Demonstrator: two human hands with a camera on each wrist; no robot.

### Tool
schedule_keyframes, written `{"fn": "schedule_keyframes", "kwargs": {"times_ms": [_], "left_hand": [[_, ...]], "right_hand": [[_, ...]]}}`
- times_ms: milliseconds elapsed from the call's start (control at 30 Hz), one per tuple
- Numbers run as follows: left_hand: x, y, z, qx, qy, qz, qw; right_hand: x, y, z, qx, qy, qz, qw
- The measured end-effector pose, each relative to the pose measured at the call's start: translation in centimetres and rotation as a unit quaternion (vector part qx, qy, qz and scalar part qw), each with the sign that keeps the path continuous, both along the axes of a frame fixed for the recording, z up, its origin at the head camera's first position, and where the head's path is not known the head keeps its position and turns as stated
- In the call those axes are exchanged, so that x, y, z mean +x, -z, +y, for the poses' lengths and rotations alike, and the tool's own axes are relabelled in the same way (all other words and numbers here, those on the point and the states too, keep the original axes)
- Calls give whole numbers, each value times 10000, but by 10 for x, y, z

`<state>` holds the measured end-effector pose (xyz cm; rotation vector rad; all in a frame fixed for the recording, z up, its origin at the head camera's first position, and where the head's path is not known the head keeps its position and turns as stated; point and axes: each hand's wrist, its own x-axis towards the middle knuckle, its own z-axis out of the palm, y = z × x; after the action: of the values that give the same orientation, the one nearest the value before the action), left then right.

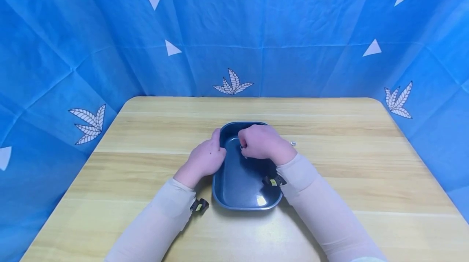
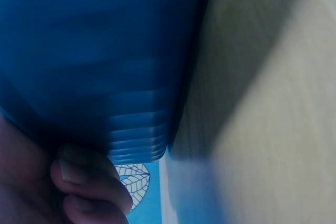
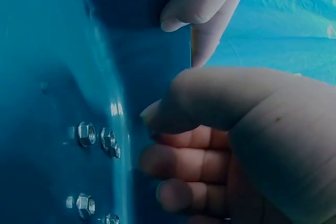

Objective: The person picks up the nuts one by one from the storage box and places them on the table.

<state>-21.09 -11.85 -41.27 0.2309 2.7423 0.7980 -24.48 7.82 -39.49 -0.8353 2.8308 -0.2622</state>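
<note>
Hex nuts (image 3: 86, 134) lie loose on the floor of a dark blue rectangular tray (image 1: 238, 191), several of them close to the foot of its wall. This tray sits near the middle of the wood-grain tabletop (image 1: 128, 172). On its left side the left hand (image 1: 206, 157) grips the wall, thumb over the rim. The right hand (image 1: 261, 142) hangs inside the tray, grip curled, thumb and fingertips drawn close; whether a nut is pinched there I cannot tell. Just right of the tray, a small metal piece (image 1: 293, 143) rests on the tabletop.
</note>
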Motion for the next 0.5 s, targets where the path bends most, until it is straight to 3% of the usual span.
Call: {"fn": "schedule_keyframes", "kwargs": {"times_ms": [500], "left_hand": [[1, 1, -1, 42, -6, -22, 10000]], "right_hand": [[4, -13, -1, -574, -346, 80, 9977]]}}
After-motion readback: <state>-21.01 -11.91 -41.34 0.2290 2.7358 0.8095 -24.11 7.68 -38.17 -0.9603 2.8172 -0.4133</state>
